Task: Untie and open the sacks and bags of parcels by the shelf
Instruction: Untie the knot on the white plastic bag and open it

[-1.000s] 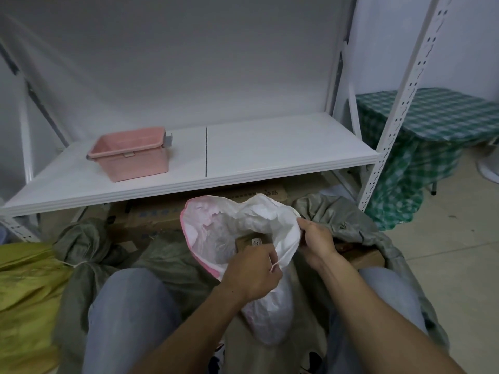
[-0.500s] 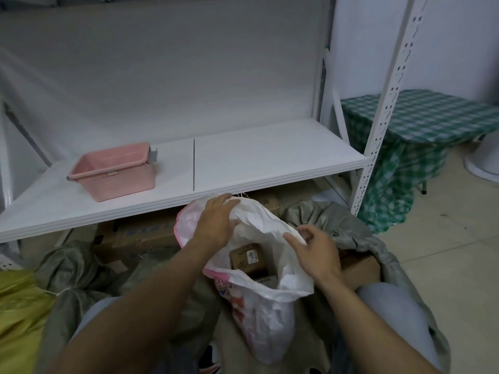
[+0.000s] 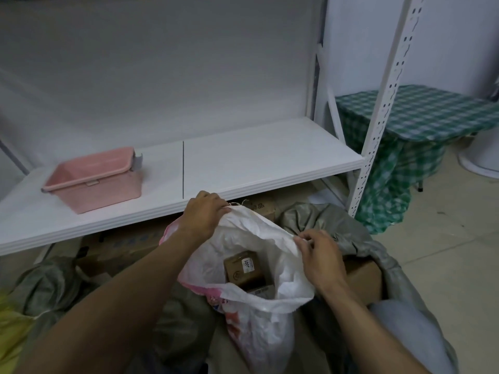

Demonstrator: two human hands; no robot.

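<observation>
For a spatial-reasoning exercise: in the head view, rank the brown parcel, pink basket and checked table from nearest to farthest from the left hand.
1. brown parcel, in the bag
2. pink basket, left, on shelf
3. checked table, far right

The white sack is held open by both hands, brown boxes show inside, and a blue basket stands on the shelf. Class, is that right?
No: the head view shows the basket on the shelf is pink, not blue. The rest stands.

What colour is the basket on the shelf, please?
The basket is pink, clearest in the head view.
</observation>
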